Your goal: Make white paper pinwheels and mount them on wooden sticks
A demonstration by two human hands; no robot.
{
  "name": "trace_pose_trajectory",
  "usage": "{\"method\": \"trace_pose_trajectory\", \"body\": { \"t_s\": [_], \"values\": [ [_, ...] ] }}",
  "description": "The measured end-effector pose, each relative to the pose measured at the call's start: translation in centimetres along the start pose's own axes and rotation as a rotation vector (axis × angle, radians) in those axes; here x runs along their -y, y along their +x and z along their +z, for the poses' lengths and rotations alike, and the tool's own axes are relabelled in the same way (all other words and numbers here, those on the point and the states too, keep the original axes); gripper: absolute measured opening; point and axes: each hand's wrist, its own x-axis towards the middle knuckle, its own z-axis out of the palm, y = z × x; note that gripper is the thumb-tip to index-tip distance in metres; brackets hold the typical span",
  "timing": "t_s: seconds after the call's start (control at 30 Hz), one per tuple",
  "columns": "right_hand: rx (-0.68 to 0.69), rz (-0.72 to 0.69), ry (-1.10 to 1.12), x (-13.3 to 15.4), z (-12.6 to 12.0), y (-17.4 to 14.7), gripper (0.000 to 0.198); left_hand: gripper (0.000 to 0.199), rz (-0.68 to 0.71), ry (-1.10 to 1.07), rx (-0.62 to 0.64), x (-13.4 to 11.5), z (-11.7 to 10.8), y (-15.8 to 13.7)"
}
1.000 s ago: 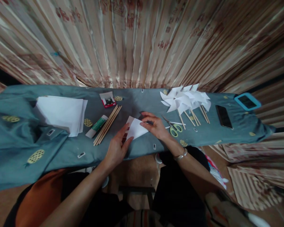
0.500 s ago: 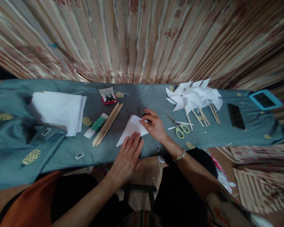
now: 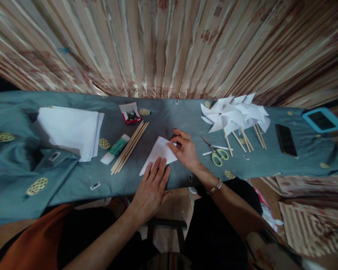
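A white sheet of paper (image 3: 159, 149), folded to a triangle, lies at the table's middle near the front edge. My left hand (image 3: 154, 183) rests flat on its lower edge with the fingers stretched out. At the right corner my right hand (image 3: 186, 150) pinches the paper between thumb and fingers; the fingertips partly hide that corner. Just right of this hand lie green-handled scissors (image 3: 216, 153) across a thin white paper strip (image 3: 207, 153). To the left are several wooden sticks (image 3: 130, 148) side by side.
A stack of white paper (image 3: 69, 129) lies at left. Near the sticks are a green-and-white box (image 3: 115, 149) and an open red box (image 3: 132, 115) of small dark pieces. Several paper pinwheels (image 3: 228, 114) on sticks, a phone (image 3: 286, 140) and a blue-framed device (image 3: 322, 120) lie at right.
The paper's upper layer has shifted, and its top edges now lie closer together. Both hands stay on the paper with little movement. The view has turned slightly.
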Motion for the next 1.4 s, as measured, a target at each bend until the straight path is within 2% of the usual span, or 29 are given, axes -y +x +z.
{"method": "trace_pose_trajectory", "body": {
  "t_s": [0.2, 0.63, 0.9, 1.13, 1.4],
  "values": [
    [-0.05, -0.059, -0.028, -0.5, 0.4, 0.0, 0.004, 0.067, -0.002, -0.002, 0.007, 0.1, 0.0, 0.0],
    [-0.043, -0.106, -0.108, -0.5, 0.3, 0.0, 0.006, 0.061, -0.012, 0.013, 0.037, 0.2, -0.2, 0.1],
    [-0.018, -0.201, -0.221, -0.5, 0.0, 0.0, 0.023, 0.062, -0.01, 0.047, 0.031, 0.1, 0.1, 0.2],
    [0.011, -0.3, -0.38, 0.4, 0.1, -2.2, 0.054, 0.067, -0.03, 0.066, 0.092, 0.1, 0.0, 0.4],
    [0.027, -0.249, -0.409, 0.0, -0.1, -5.2, 0.06, 0.075, -0.031, 0.068, 0.083, 0.2, 0.0, 0.4]
  ]
}}
